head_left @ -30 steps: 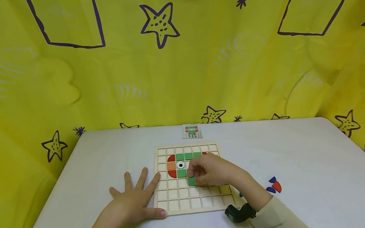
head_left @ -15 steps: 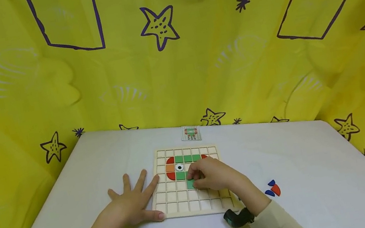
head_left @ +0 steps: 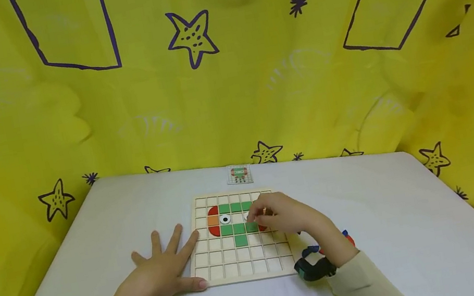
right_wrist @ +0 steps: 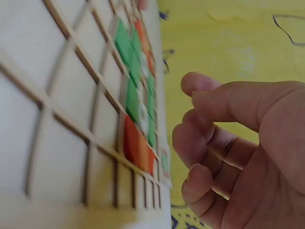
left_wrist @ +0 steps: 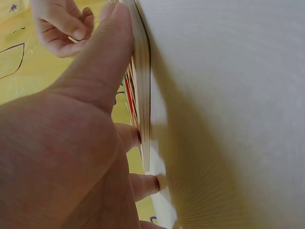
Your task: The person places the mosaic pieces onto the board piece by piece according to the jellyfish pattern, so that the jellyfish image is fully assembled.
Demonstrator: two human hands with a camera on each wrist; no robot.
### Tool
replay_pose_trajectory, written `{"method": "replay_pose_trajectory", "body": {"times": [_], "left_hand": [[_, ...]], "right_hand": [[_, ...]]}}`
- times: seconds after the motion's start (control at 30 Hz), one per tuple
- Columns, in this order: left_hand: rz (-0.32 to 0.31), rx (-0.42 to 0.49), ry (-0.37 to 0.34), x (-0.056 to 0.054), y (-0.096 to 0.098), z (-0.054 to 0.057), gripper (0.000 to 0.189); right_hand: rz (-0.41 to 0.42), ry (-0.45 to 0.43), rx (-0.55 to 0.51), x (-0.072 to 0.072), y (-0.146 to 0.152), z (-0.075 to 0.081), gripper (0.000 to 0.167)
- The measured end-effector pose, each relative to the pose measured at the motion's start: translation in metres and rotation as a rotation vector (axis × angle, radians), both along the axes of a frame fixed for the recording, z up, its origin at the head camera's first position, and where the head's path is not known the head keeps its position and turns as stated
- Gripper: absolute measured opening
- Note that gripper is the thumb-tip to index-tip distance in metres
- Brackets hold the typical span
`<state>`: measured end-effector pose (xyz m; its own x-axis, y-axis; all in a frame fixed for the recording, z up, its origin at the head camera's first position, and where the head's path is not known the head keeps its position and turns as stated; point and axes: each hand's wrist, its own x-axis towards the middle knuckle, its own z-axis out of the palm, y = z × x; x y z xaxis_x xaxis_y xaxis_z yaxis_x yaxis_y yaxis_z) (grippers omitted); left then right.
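Left hand point(head_left: 162, 271): spreading its fingers, thumb resting on the board's point(head_left: 232, 270) corner.
Right hand point(head_left: 282, 211): hovering above the board, fingers loosely curling, gripping nothing visible.
Board: lying on the tabletop point(head_left: 385, 206), partly disappearing behind that hand.
Loose pieces point(head_left: 310, 250): partly hiding behind the right forearm point(head_left: 332, 242).
Card point(head_left: 239, 174): sitting beyond the board, its details blurring.

The grid board point(head_left: 243, 254) is made of smooth, matt wood, the curtain point(head_left: 258, 107) beyond the desk point(head_left: 345, 192) edge of creased cloth.
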<state>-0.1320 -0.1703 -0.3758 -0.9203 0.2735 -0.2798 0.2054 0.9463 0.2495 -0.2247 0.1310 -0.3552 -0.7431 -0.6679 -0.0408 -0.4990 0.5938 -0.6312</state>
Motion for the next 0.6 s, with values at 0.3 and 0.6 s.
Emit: {"method": "replay_pose_trajectory", "body": {"times": [0.3,0.6], "left_hand": [[-0.01,-0.017,0.018,0.001,-0.003,-0.002,0.111],[-0.016,0.0,0.004,0.003,-0.003,0.001,0.109]], "right_hand": [[-0.191,-0.106,-0.055,-0.01,0.064,0.004,0.015],[-0.242,-0.117,0.112,-0.005,0.09,-0.002,0.013]]}}
